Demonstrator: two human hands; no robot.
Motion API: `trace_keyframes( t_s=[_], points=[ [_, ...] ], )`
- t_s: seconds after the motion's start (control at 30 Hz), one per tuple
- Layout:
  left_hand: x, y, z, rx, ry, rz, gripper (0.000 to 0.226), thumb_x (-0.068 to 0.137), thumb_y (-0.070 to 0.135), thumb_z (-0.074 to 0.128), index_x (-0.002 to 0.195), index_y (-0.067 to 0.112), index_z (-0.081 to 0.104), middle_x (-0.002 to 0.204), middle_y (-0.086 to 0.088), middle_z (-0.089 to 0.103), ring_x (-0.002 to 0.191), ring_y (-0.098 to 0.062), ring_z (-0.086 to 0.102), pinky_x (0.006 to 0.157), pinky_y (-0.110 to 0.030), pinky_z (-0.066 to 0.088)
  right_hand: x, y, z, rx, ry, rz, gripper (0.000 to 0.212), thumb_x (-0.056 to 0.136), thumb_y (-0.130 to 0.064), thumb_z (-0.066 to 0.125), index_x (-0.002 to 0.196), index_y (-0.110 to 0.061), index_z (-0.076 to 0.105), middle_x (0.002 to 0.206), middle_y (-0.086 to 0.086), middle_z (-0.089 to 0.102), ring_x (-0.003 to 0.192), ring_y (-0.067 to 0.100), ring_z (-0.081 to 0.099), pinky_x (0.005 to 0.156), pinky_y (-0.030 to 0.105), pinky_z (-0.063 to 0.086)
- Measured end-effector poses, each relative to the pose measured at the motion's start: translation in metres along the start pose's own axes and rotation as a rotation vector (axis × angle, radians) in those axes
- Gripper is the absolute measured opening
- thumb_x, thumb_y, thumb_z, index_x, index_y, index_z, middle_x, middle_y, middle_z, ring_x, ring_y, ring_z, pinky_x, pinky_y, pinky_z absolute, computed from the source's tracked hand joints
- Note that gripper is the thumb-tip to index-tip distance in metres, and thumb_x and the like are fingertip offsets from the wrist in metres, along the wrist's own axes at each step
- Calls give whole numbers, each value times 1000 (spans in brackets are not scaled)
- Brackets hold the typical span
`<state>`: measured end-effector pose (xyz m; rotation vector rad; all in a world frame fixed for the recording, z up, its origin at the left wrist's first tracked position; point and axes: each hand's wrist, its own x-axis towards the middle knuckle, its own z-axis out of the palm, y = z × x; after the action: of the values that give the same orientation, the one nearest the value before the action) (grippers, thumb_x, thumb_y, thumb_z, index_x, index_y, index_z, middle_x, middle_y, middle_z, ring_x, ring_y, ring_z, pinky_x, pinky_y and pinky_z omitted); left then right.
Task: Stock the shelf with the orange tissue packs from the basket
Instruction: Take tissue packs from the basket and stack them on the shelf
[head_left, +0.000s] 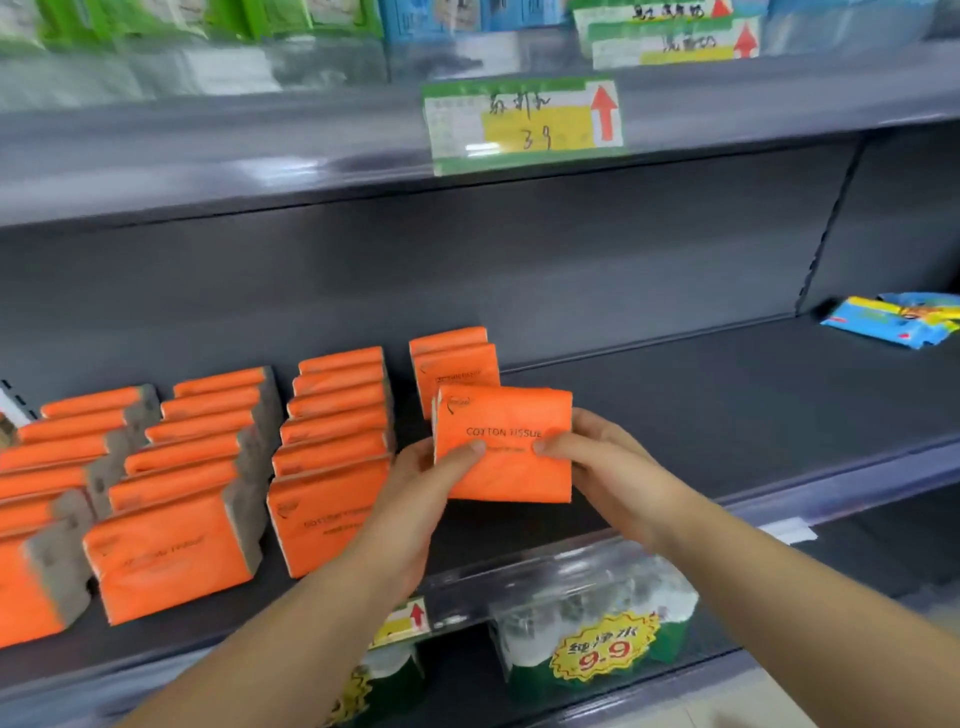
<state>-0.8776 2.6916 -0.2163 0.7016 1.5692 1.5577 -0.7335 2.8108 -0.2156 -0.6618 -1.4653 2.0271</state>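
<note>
Hands: my left hand (415, 486) and right hand (597, 462) grip one orange tissue pack (504, 441) upright between them, just before the rightmost row on the dark shelf (701, 405).

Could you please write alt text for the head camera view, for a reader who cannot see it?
Two hands hold an orange tissue pack upright at a dark shop shelf, left hand and right hand pinching its lower sides. Rows of identical packs stand to its left; a blue packet lies at the far right.
</note>
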Motion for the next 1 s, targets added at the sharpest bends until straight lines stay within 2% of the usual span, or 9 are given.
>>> trace_keyframes(
  t_s=[0.1,0.27,0.43,0.53,0.7,0.87,1.0],
  points=[
    [21,-5,3,35,28,-14,50,81,26,72,128,17,56,120,1,67,114,-15,60,106,-38,41,21,1,-5,-42,25,13,45,84,7,55,127,-2,50,124,19,62,112,28,61,96,38,48],
    [45,-4,7,90,72,-13,72,64,29,65,132,15,51,123,-5,65,116,-22,59,108,-44,40,50,8,-8,-153,30,29,53,82,10,54,131,-10,48,121,15,63,112,27,61,99,39,47],
    [68,-7,8,113,138,-13,63,60,23,61,122,18,55,115,-5,67,110,-21,61,103,-42,44,73,16,-6,-213,36,31,62,82,8,54,134,-24,47,119,8,66,111,22,62,104,43,43],
    [81,-9,10,112,154,-15,64,61,19,60,125,15,56,117,-9,67,110,-24,61,101,-43,46,85,19,-5,-240,39,33,60,82,7,52,129,-30,50,118,8,66,111,22,62,104,44,43],
    [101,-14,11,101,175,6,41,83,-2,56,121,14,58,111,-8,68,103,-21,62,84,-30,49,103,21,-4,-307,69,30,65,81,8,51,134,-30,46,120,9,64,114,23,59,105,45,41],
    [110,-15,10,83,200,22,46,83,1,58,126,16,55,116,-9,67,108,-22,62,98,-39,48,116,23,-1,-336,71,24,64,81,7,51,133,-29,46,121,12,62,115,25,57,105,46,40],
    [112,-16,11,64,229,30,44,84,5,63,125,17,56,113,-7,68,106,-20,63,95,-37,50,121,26,0,-353,69,25,65,81,7,49,134,-29,45,118,14,63,114,28,57,105,44,40]
  ],
)
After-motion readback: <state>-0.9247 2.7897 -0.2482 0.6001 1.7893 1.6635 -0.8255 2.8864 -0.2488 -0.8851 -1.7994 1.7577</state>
